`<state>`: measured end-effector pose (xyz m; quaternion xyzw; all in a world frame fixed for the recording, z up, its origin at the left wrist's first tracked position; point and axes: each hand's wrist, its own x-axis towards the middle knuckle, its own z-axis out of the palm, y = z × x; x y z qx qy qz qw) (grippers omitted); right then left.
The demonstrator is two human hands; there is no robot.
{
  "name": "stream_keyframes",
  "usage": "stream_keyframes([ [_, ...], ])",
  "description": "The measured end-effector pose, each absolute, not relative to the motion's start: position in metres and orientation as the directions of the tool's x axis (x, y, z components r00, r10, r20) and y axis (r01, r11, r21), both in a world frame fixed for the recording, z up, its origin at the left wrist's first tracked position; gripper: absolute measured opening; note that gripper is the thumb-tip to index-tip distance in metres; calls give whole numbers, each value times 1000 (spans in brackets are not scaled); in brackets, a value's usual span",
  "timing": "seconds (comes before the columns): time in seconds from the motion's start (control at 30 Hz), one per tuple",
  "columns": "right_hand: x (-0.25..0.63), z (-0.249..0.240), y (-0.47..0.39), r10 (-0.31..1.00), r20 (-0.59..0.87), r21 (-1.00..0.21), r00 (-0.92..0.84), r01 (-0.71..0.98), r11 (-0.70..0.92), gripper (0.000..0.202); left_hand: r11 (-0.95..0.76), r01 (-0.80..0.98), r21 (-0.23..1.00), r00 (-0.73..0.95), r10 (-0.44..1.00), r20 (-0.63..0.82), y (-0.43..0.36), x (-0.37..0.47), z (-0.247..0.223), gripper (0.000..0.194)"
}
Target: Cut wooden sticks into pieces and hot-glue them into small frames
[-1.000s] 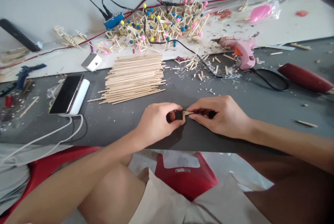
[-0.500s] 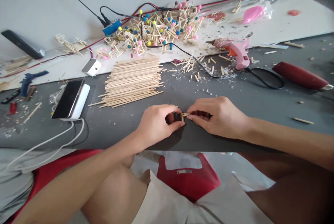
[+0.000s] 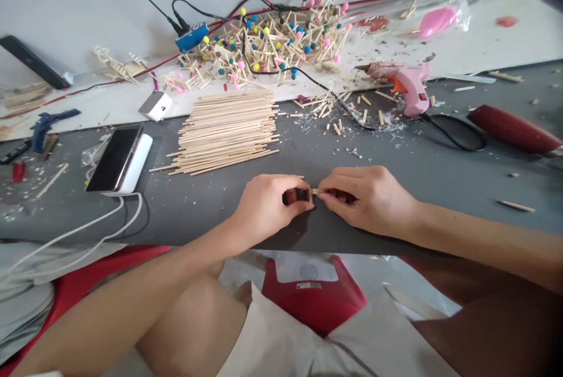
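Note:
Near the front edge of the grey table [image 3: 211, 207], my left hand [image 3: 266, 204] pinches a short upright wooden stick piece [image 3: 309, 195] between thumb and forefinger. My right hand [image 3: 372, 198] meets it from the right, fingers closed on another small stick piece [image 3: 320, 192] whose tip touches the first at a right angle. Both hands rest on the tabletop. What lies under my fingers is hidden.
A stack of long wooden sticks [image 3: 226, 128] lies behind my hands. Farther back sit a heap of stick-and-ball pieces [image 3: 272, 43], a pink glue gun [image 3: 411, 87] with its black cord, a red-handled tool [image 3: 514, 131], a phone on a white power bank [image 3: 116, 160] and a white charger [image 3: 155, 105].
My hands stay together on the small stick pieces with only slight finger shifts. The view has wobbled a little.

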<state>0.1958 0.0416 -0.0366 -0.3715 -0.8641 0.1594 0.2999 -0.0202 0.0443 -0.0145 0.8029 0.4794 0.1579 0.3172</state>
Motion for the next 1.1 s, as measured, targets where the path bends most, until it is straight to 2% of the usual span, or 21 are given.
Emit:
stream_keyframes([
  [0.4, 195, -33, 41, 751, 353, -488, -559, 574, 657, 16, -310, 663, 682, 476, 877, -65, 44, -21, -18, 18],
  [0.63, 193, -32, 41, 727, 374, -457, -576, 567, 685, 17, -311, 660, 684, 471, 880, -54, 43, -20, -19, 18],
  [1.1, 192, -36, 42, 725, 428, -468, -540, 554, 689, 16, -287, 666, 688, 461, 884, -78, 43, -20, -18, 20],
])
